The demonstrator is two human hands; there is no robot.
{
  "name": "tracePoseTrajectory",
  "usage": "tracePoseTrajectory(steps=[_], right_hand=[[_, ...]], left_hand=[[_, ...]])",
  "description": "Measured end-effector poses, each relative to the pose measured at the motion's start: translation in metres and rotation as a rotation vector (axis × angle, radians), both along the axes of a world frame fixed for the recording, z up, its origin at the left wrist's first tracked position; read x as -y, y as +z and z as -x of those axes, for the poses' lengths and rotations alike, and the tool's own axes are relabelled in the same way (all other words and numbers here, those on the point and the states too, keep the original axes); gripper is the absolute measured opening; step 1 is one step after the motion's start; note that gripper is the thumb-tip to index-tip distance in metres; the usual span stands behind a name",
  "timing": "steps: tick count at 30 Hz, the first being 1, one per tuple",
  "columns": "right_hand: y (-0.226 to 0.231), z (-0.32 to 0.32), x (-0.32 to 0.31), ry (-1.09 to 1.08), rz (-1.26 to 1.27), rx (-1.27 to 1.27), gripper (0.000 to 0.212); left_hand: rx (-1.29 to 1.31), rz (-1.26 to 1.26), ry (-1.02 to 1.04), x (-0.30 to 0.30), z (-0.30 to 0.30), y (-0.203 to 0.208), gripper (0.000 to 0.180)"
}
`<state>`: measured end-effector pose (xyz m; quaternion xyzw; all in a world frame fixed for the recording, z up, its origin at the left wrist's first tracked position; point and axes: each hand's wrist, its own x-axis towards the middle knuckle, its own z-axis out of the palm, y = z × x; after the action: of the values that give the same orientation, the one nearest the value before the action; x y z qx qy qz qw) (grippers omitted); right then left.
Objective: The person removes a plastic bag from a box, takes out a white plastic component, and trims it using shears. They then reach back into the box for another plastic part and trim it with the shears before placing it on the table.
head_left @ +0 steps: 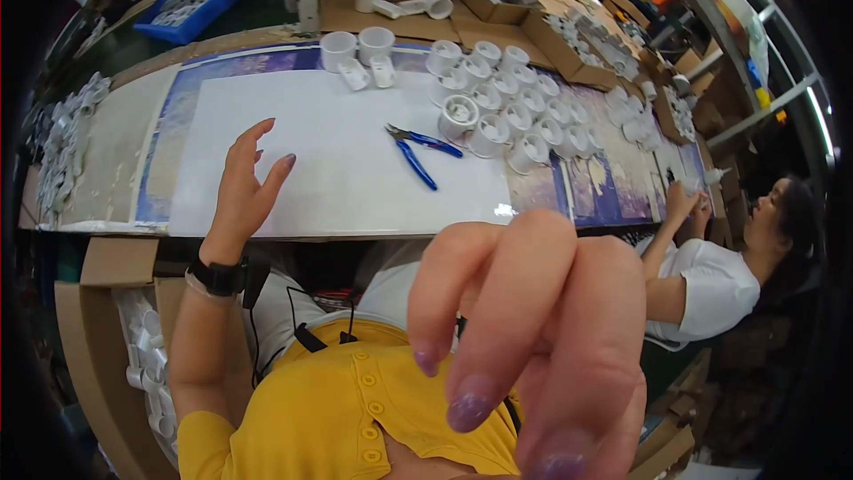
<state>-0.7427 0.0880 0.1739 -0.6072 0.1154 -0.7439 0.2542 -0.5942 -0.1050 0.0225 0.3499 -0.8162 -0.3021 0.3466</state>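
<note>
The left hand [244, 182] splays empty over the white sheet [342, 182], the right hand [542, 329] curls nearside, whether gripping I can't tell; I'd lift the cutters [412, 158], on the sheet's right, by their handles [439, 144].

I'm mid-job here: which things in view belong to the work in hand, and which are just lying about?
Likely in the work:
- white sheet, below the left hand
- blue-handled pliers, lying on the sheet
- white cups, clustered right of the pliers

Probably just lying about:
- blue tray, upper left
- cardboard box, lower left
</note>
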Motion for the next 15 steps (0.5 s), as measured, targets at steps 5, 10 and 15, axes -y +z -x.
tracePoseTrajectory(steps=[5,10,15], right_hand=[[0.005,-0.005,0.006,-0.104,-0.096,0.162,0.017],[0.004,-0.027,0.005,-0.158,-0.178,0.347,0.023],[0.006,-0.056,0.004,-0.198,-0.235,0.544,0.029]], left_hand=[[-0.002,-0.209,-0.023,0.011,0.02,-0.046,0.043],[-0.013,-0.051,0.017,0.004,0.015,-0.058,0.042],[0.026,0.109,0.002,-0.001,0.016,-0.057,0.038]])
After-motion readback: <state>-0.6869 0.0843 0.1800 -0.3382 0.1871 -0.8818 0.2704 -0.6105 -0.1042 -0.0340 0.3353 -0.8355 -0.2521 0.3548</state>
